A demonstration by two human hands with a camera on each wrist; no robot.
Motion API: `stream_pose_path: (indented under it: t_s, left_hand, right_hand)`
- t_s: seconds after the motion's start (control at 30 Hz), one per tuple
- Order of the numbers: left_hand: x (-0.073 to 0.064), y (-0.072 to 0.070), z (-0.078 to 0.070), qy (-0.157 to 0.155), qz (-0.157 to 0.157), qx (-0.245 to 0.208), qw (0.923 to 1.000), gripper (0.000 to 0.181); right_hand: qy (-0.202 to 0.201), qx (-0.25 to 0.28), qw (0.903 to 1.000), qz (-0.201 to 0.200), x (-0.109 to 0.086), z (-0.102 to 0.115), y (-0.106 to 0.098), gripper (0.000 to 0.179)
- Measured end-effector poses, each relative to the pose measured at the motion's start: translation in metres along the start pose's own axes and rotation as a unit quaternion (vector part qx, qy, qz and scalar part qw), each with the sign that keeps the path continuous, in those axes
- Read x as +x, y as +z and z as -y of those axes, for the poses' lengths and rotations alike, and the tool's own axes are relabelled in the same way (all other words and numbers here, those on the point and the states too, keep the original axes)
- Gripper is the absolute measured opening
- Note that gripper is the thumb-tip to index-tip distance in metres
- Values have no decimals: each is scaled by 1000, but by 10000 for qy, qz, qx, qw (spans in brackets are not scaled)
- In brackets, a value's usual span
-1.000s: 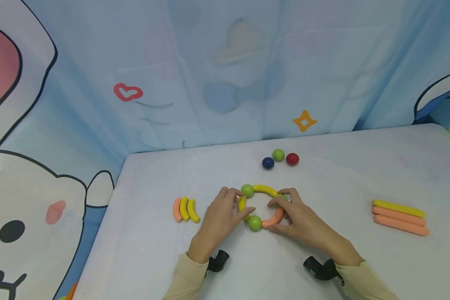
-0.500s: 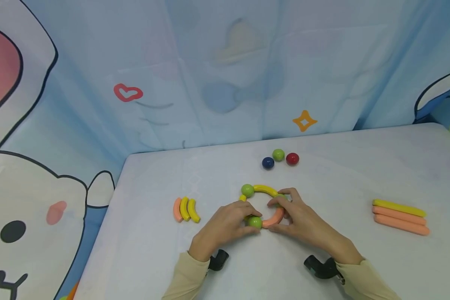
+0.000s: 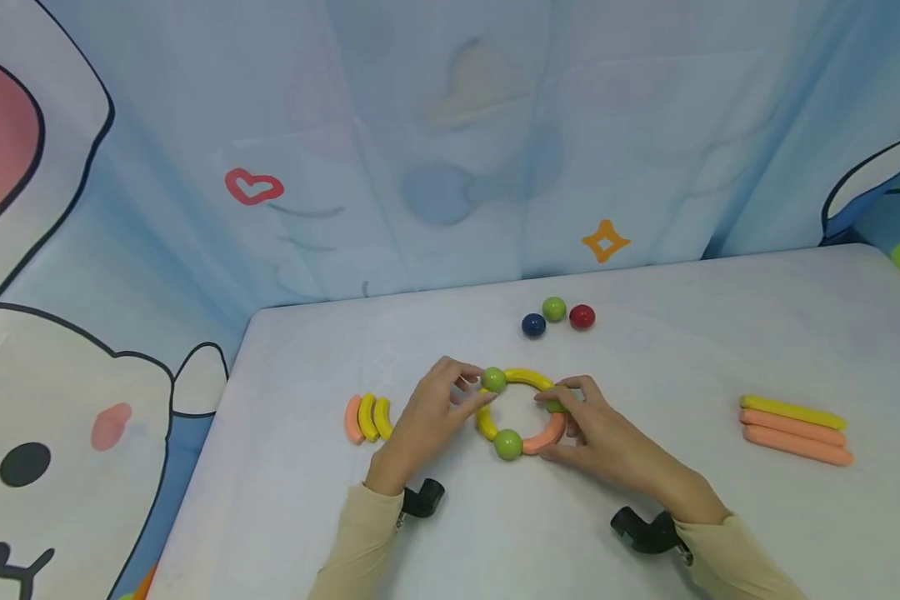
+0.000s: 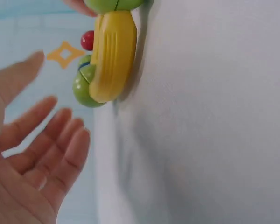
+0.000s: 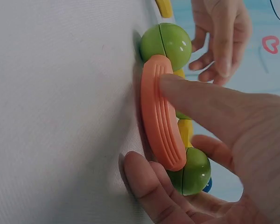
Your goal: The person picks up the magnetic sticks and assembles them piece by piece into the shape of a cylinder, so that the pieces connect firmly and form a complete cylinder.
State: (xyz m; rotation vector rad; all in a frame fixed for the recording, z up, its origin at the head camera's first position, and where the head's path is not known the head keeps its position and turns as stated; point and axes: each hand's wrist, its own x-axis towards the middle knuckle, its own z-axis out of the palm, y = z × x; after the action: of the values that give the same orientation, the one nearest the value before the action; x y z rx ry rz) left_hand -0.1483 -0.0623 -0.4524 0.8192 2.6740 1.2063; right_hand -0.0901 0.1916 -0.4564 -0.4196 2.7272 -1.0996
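Observation:
A ring of curved rods and green balls lies on the table between my hands. Its lower right side is an orange curved rod (image 3: 546, 437), joined to a green ball (image 3: 508, 445); a yellow curved rod (image 4: 115, 56) forms the left side. My right hand (image 3: 607, 442) grips the ring at the orange rod, thumb on the rod and fingers round the green ball (image 5: 197, 170) at its other end. Beside the ring's left side is my left hand (image 3: 429, 417), fingers spread and holding nothing; the left wrist view shows a gap between them and the yellow rod.
Behind the ring sit a blue ball (image 3: 534, 326), a green ball (image 3: 554, 309) and a red ball (image 3: 582, 317). Short curved rods (image 3: 367, 417) lie at left, one orange and two yellow. Straight rods (image 3: 795, 432) lie at right. A blue curtain (image 3: 420, 242) hangs behind the table.
My left hand went from the ring's left side down to the lower green ball, then let go and moved up and left. The right hand has kept its hold.

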Motion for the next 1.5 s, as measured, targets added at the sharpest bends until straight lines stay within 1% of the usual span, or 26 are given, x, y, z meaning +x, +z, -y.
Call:
stream_pose_path:
  t_s: [0.07,0.1,0.2,0.27,0.4,0.5,0.63,0.8,0.93,1.13,1.33,1.5]
  left_hand:
    - [6,2,4,-303,-148,-203,9992,40]
    - [9,4,5,-444,-149,-289,9985,43]
    - [17,9,9,-666,-81,-411,9969,49]
    - [21,12,10,-712,16,-409,9966,49]
    - [25,15,9,-702,151,-369,9967,43]
    - [26,15,7,-713,165,-307,9968,39]
    - [25,15,5,-685,105,-217,9974,38]
    - [25,16,0,-666,29,91,9977,38]
    - [24,17,-4,-643,-82,331,9974,38]
    - [24,19,-8,-614,-210,449,9969,36]
    - [23,21,-9,-695,-277,505,9959,36]
    - [24,22,-10,-769,-280,541,9952,36]
  right_hand:
    - [109,82,9999,15,0,-1,-1,60]
    - [141,124,9998,-8,0,-1,-2,61]
    - [142,223,9996,-109,-1,-1,-2,63]
    - [95,261,9994,-191,-1,-1,-3,61]
    - [22,220,9990,-377,-1,-4,-4,51]
    - [31,193,9985,-520,0,-5,-4,47]
    - [113,197,9972,-714,4,-6,-4,45]
    - [182,155,9957,-891,7,-6,-4,40]
    - [237,147,9946,-999,9,-5,-5,39]
    - [336,87,9916,-1243,11,-3,-4,36]
    - [544,8,9894,-1349,15,1,-2,34]
    - [666,-29,9891,-1312,18,2,-2,35]
